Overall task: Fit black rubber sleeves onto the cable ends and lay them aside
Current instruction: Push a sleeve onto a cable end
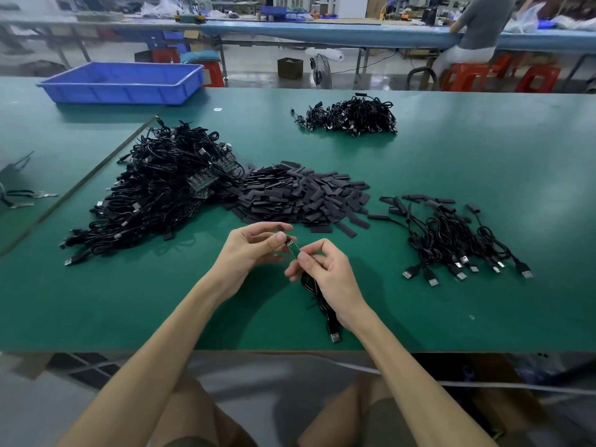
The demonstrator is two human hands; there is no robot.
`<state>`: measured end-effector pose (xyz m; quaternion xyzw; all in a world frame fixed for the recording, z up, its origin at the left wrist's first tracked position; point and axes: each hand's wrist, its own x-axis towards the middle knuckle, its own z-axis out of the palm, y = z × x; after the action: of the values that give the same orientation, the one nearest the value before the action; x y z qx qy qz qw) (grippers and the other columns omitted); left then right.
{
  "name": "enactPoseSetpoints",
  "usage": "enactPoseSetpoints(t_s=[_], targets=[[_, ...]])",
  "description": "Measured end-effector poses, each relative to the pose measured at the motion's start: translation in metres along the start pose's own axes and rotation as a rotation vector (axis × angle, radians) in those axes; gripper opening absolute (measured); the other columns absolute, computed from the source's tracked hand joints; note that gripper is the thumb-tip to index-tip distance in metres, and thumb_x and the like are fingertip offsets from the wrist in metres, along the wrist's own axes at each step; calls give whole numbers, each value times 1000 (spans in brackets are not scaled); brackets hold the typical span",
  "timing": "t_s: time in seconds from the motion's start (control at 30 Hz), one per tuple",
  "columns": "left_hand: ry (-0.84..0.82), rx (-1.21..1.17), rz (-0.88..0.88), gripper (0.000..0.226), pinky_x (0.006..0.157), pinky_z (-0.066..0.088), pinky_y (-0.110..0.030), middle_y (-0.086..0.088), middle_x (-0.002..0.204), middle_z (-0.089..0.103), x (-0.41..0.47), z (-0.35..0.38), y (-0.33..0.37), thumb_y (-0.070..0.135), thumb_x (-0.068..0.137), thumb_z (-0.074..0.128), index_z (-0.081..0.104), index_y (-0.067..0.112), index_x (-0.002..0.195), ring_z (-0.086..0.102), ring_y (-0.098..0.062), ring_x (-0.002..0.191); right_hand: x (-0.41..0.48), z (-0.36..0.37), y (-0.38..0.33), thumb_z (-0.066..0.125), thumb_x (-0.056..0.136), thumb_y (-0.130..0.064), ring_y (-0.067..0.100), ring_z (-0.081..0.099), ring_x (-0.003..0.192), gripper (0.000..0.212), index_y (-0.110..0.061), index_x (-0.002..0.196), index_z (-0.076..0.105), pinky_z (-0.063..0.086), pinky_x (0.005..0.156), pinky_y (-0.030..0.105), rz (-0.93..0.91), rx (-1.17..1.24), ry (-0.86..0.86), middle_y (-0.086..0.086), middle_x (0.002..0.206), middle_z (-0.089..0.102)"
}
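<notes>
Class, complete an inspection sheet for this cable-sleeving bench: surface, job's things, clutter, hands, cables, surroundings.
Surface: green workbench mat, bare between piles.
Job's things: heap of flat black rubber sleeves centre; small green circuit board, unsleeved, in hand.
Clutter: blue plastic tray far left.
Grippers: left hand pinches the board's top; right hand pinches its lower end.
Cables: big black cable pile left; sleeved cables right; third pile far.
Surroundings: blue-edged second bench, seated person, red stools.
</notes>
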<state>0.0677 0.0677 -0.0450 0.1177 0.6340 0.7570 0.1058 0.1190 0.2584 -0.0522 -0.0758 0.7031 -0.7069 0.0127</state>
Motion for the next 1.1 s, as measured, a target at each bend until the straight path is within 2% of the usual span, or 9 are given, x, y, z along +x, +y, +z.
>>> enactPoseSetpoints(t_s=[0.07, 0.23, 0.33, 0.5, 0.6, 0.83, 1.1], targets=[[4, -24, -6, 27, 82, 60, -34, -18, 115, 74, -1, 2, -1, 22, 92, 74, 75, 10, 116, 73, -26, 102, 0, 0, -1, 57, 106, -10, 22, 73, 76, 7, -4, 102, 56, 56, 82, 28, 0, 3, 8, 11, 85, 79], [18, -128, -4, 27, 81, 59, -31, -21, 118, 72, -3, 3, -6, 19, 91, 74, 75, 6, 114, 72, -24, 92, 0, 1, -3, 56, 106, -8, 22, 73, 75, 9, 0, 102, 57, 56, 79, 26, 3, 26, 25, 12, 85, 79], [45, -164, 2, 29, 80, 58, -29, -20, 118, 72, -4, 4, -9, 21, 87, 76, 76, 8, 113, 71, -23, 93, 0, 1, -3, 54, 106, -6, 21, 72, 73, 11, 4, 103, 57, 55, 76, 24, 4, 41, 33, 14, 85, 78], [92, -212, 23, 30, 80, 58, -27, -22, 114, 73, -5, 3, -11, 24, 86, 78, 77, 7, 111, 73, -24, 97, -1, 2, -4, 52, 108, -10, 22, 72, 72, 15, 3, 106, 59, 56, 76, 27, 18, 6, 13, 13, 83, 78], [105, -225, 30, 34, 77, 58, -26, -23, 110, 74, -6, 5, -12, 27, 82, 80, 78, 6, 108, 73, -23, 93, -2, 3, -4, 53, 107, -9, 22, 71, 71, 15, 5, 106, 58, 56, 75, 27, 15, -13, 10, 14, 82, 77], [180, -289, 47, 21, 75, 58, -25, -19, 107, 75, -8, 5, -14, 21, 84, 78, 79, 9, 101, 73, -28, 102, -2, 4, -3, 54, 107, -10, 22, 70, 70, 14, 3, 106, 58, 56, 74, 28, 20, -26, -3, 13, 82, 77], [141, -250, 42, 19, 75, 58, -26, -19, 109, 75, -10, 8, -11, 19, 83, 76, 80, 11, 100, 74, -23, 97, -1, 3, -1, 54, 107, -11, 20, 70, 69, 12, -1, 103, 59, 56, 73, 26, 18, -23, 0, 12, 80, 77]])
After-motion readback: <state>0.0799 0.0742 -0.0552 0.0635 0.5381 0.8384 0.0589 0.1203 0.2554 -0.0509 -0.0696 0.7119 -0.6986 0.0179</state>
